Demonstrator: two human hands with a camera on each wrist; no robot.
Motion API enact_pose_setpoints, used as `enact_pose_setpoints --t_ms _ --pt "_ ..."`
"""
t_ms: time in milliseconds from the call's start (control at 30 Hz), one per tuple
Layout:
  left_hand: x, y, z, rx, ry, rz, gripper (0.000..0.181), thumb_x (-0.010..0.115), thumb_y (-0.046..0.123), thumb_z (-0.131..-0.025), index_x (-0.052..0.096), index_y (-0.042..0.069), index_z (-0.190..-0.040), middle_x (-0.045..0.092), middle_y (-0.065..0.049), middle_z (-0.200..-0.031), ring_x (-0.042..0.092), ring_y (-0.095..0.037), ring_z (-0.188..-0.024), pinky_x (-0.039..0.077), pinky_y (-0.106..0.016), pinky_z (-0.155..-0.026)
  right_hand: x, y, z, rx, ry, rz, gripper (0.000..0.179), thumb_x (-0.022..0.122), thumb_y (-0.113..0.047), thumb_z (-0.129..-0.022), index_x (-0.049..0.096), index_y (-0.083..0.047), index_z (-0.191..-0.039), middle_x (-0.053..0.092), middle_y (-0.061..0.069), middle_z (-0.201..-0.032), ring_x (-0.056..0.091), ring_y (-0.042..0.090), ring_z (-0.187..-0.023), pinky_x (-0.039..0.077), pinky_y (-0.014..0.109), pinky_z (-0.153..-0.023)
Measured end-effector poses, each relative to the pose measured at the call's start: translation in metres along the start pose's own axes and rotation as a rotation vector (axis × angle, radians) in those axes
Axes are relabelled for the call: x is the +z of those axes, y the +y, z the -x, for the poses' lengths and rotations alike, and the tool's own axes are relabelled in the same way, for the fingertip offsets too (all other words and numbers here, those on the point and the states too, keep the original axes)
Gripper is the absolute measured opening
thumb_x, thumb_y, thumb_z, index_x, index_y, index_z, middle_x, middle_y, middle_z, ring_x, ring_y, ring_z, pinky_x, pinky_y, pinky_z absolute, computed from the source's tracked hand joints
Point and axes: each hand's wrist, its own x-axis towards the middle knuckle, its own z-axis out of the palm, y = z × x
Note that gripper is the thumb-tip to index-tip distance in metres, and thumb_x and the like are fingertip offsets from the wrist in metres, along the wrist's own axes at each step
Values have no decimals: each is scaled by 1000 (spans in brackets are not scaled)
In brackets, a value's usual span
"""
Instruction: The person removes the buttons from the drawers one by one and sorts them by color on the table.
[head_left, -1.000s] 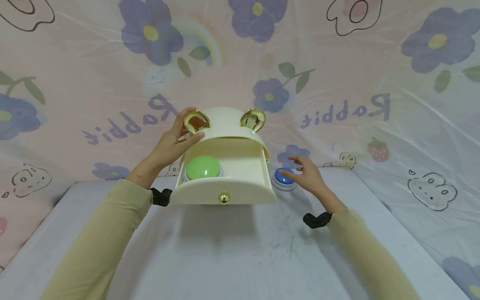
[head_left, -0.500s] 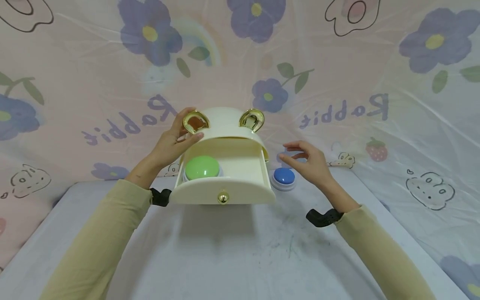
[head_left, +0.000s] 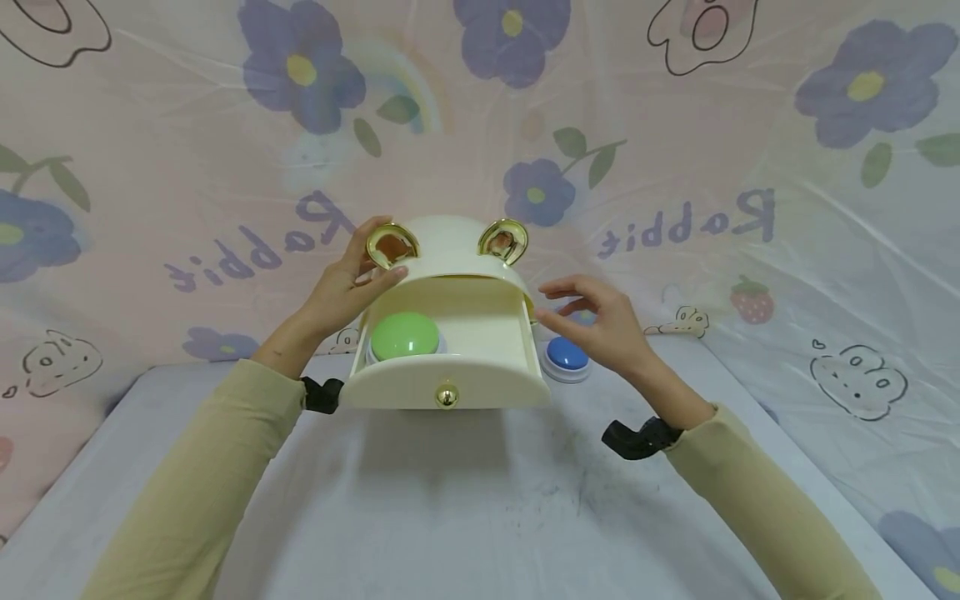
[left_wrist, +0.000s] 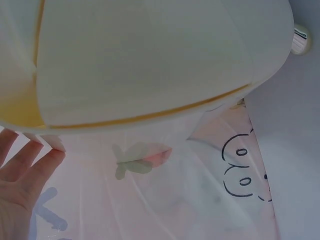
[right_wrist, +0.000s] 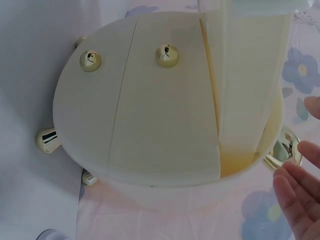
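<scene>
I note left hand (head_left: 345, 287) gripping white box (head_left: 450, 242), left side. Right hand (head_left: 604, 327) — fingers relaxed — near blue button (head_left: 566, 355).

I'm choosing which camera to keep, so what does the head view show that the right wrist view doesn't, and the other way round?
Only the head view: the left hand and the green button.

Only the right wrist view: two knobs on the lower drawers, and gold feet.

Both: the right hand, the cabinet with its open drawer, a gold ear and the flowered cloth.
</scene>
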Motion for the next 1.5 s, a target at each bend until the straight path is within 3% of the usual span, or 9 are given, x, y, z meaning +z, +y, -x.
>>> enact_pose_setpoints --t_ms 300,567,967,1267,1500 --pt "0 0 0 -1 1 2 67 58 38 -95 15 50 -145 44 -11 -145 39 -38 -136 32 -55 -110 7 -18 -12 -31 -70 -36 31 77 -8 -79 68 0 -108 68 11 -108 62 25 -100 56 27 -78" --pt "0 1 1 7 2 -4 68 57 37 -95 15 43 -148 45 -14 -144 40 -40 -135 33 -56 -109 12 -30 -19 -33 -156 2 34 77 -12 -80 67 -2 -111 67 11 -110 62 24 -102 55 30 -81" --pt "3 0 1 0 3 -3 67 57 38 -95 15 48 -146 46 -13 -144 40 -40 -135 33 -55 -110 21 -41 -29 -56 -291 59 40 78 -22 -80 65 -6 -115 66 7 -115 60 22 -105 53 40 -86" --pt "2 1 1 6 7 -10 68 58 37 -95 15 42 -148 47 -12 -144 41 -38 -135 33 -56 -109 31 -48 -41 -52 -393 72 43 77 -27 -81 64 -10 -118 66 0 -118 60 15 -107 50 34 -89" --pt "2 2 1 0 11 -10 68 58 37 -95 15 46 -147 47 -12 -143 41 -38 -135 33 -56 -109 40 -53 -50 -9 -494 22 48 76 -30 -82 61 -12 -123 64 -1 -122 59 13 -110 49 32 -93"
